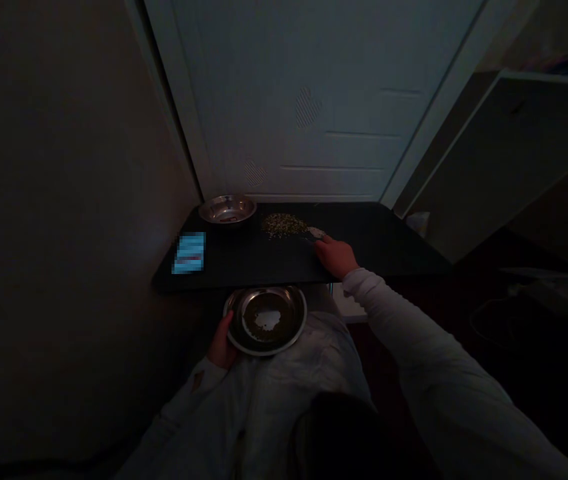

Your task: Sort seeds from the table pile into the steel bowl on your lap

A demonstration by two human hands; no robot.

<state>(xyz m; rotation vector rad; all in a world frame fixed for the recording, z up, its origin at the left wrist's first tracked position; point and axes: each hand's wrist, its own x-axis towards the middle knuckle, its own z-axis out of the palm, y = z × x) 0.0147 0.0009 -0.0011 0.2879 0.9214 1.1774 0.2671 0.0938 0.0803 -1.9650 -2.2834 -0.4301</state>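
Note:
My left hand (223, 342) grips the left rim of a shiny metal bowl (303, 319), held over my lap just below the table's front edge. Small dark grains (252, 322) lie in a ring around its bright bottom. On the dark table, my right hand (337, 257) is closed on a small pale, flat-looking object (316, 232); the dimness hides its kind. That object's far end reaches the right side of a loose pile of mixed greenish and whitish grains (283, 224).
A second metal bowl (228, 205) stands at the table's back left, with something small and reddish inside. Nearer me, a bright, pixelated blue rectangle (189, 253) is on the left. The black table (384, 247) backs onto a white door (344, 67); a wall (64, 200) rises at left.

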